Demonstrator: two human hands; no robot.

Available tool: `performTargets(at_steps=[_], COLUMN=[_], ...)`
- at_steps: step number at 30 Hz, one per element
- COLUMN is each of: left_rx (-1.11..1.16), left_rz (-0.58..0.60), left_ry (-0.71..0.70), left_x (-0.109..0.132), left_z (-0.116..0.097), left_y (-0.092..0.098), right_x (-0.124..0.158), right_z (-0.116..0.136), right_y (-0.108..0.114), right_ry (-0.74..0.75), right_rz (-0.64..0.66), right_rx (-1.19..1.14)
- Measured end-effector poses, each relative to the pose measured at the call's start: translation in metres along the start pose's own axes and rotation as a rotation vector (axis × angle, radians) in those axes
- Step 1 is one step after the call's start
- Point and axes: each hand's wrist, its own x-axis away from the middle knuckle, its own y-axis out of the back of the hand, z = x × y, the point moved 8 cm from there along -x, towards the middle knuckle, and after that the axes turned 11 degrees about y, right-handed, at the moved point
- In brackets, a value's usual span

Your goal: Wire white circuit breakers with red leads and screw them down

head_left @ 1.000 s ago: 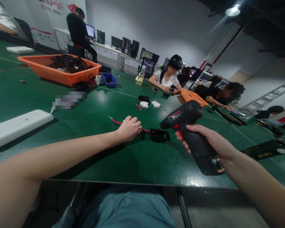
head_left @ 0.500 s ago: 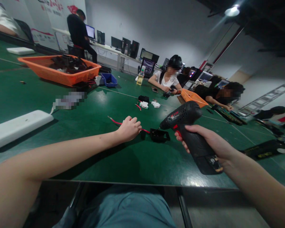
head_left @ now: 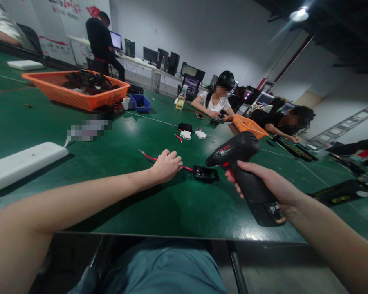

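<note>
My left hand (head_left: 168, 165) is closed around a red cable (head_left: 149, 157), whose bare end sticks out to the left. On its other side the cable runs into a small black plastic housing (head_left: 206, 174) lying on the green table. My right hand (head_left: 263, 181) grips a black cordless drill (head_left: 234, 153) with a red trigger, index finger near the trigger. The drill points left, and its thin bit reaches to the housing's upper edge; whether it touches a screw is too small to tell.
Beyond the housing lie white connectors (head_left: 186, 134) and short red wires. An orange basket (head_left: 88, 100) of black parts stands at the back left beside a blue bin (head_left: 141, 104). A long white device (head_left: 27, 165) lies left. Two people sit across the table (head_left: 135, 134).
The drill has shifted very slightly, and the housing looks tilted a little so more of its inside shows. My left hand keeps its place on the cable.
</note>
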Motion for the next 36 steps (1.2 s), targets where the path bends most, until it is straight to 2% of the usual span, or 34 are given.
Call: performTargets(at_steps=[18, 30, 36], left_rx=[-0.012, -0.009, -0.008], left_rz=[0.003, -0.009, -0.002], left_ry=[-0.01, -0.018, -0.016], left_x=[0.0007, 0.0005, 0.0005], left_z=[0.0, -0.0001, 0.0], left_y=[-0.0042, -0.0007, -0.0004], right_x=[0.0001, 0.0001, -0.0006], right_z=[0.0024, -0.0039, -0.0017], right_y=[0.0002, 0.0023, 0.0014], right_ry=[0.021, -0.034, -0.01], right_rz=[0.002, 0.0, 0.018], right_rx=[0.039, 0.006, 0.03])
